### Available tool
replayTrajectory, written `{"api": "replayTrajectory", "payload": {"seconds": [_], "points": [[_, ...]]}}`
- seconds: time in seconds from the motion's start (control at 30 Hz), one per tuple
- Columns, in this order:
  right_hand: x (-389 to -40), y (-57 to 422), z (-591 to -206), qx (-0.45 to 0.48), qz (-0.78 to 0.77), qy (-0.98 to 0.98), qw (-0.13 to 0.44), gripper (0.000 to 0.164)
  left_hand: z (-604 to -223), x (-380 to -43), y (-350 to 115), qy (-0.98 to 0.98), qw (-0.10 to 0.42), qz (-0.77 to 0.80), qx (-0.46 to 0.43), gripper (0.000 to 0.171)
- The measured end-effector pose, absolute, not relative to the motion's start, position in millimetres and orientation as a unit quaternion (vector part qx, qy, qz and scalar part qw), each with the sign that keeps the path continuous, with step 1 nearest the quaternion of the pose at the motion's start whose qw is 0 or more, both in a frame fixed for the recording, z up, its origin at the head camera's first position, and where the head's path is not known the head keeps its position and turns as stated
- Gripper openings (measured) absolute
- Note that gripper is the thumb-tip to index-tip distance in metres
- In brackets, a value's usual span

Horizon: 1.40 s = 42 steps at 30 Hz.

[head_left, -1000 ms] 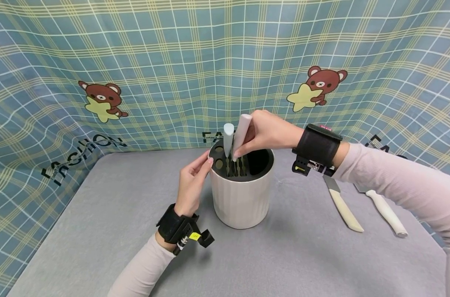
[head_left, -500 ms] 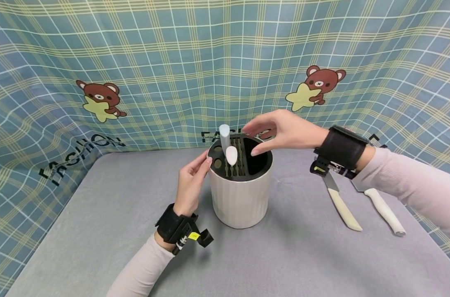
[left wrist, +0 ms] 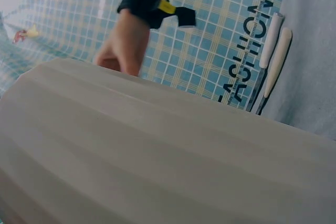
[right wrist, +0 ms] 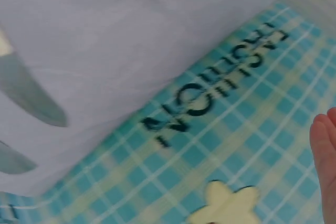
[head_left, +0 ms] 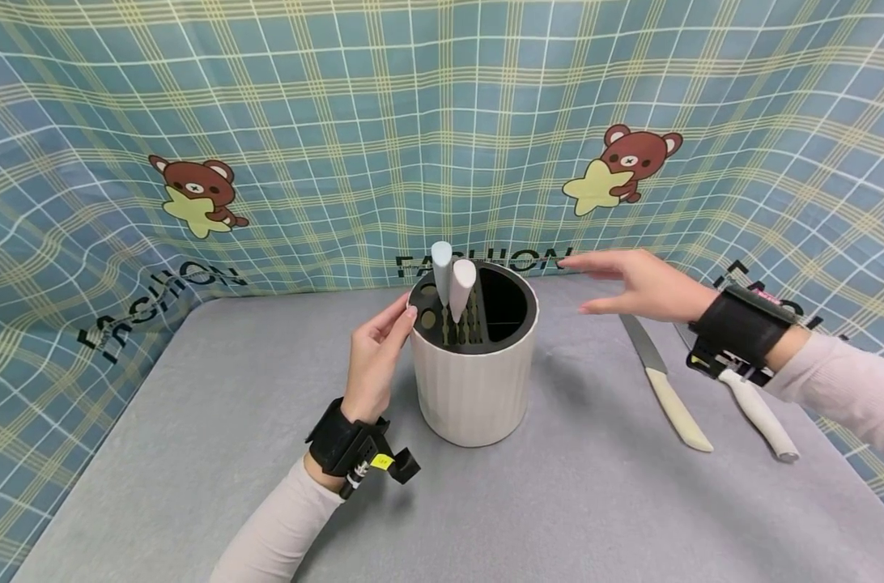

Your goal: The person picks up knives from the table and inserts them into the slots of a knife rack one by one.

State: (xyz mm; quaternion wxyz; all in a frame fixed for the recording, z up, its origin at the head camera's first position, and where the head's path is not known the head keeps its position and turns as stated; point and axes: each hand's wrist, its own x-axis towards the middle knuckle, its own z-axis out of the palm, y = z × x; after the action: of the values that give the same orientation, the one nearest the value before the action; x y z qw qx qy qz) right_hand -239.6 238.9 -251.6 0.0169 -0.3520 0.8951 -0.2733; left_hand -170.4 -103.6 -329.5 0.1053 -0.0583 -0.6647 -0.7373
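A ribbed white knife holder [head_left: 473,397] with a black slotted top stands upright mid-table; its wall [left wrist: 157,145] fills the left wrist view. My left hand [head_left: 375,360] grips its left rim, thumb at the edge, the other fingers partly hidden. Two handles rise from the slots: a pale blue one [head_left: 441,271] and a pinkish-white one [head_left: 461,290], blades hidden inside. Right of the holder, my right hand [head_left: 649,287] is in the air with fingers extended, holding nothing. Below it lie a cream-handled knife [head_left: 677,409] and a white-handled knife [head_left: 761,414], the latter's blade mostly hidden.
The grey tabletop [head_left: 216,453] carries the holder and both knives. A blue checked cloth [head_left: 325,146] with bears and lettering hangs behind and at the sides. In the right wrist view, two blades, one a knife blade [right wrist: 29,90], lie near the cloth's edge.
My right hand has let go of the pinkish-white handle, which stays standing in the slots, and has moved right toward the loose knives. The left hand has kept its grip on the rim.
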Motion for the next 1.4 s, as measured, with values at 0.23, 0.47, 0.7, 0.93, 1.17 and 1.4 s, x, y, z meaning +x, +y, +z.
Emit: {"api": "replayTrajectory", "payload": {"seconds": [0.23, 0.47, 0.7, 0.93, 1.17, 1.4], "points": [[-239, 272, -276, -0.329, -0.265, 0.906, 0.01, 0.06, -330, -171, -103, -0.666, 0.107, -0.736, -0.058, 0.042], [-240, 305, -302, -0.349, -0.228, 0.909, -0.012, 0.057, -330, -170, -103, -0.667, 0.109, -0.735, -0.06, 0.043], [-234, 331, -323, -0.343, -0.202, 0.917, -0.01, 0.061, -331, -171, -104, -0.667, 0.11, -0.734, -0.058, 0.042], [-227, 347, -342, -0.374, -0.129, 0.918, -0.035, 0.066, -330, -170, -104, -0.668, 0.108, -0.734, -0.058, 0.043], [-221, 355, -355, -0.385, -0.105, 0.917, -0.022, 0.066, -330, -171, -103, -0.665, 0.107, -0.737, -0.051, 0.042], [-218, 362, -371, -0.408, -0.08, 0.908, -0.047, 0.066, -331, -171, -104, -0.665, 0.105, -0.738, -0.052, 0.043]]}}
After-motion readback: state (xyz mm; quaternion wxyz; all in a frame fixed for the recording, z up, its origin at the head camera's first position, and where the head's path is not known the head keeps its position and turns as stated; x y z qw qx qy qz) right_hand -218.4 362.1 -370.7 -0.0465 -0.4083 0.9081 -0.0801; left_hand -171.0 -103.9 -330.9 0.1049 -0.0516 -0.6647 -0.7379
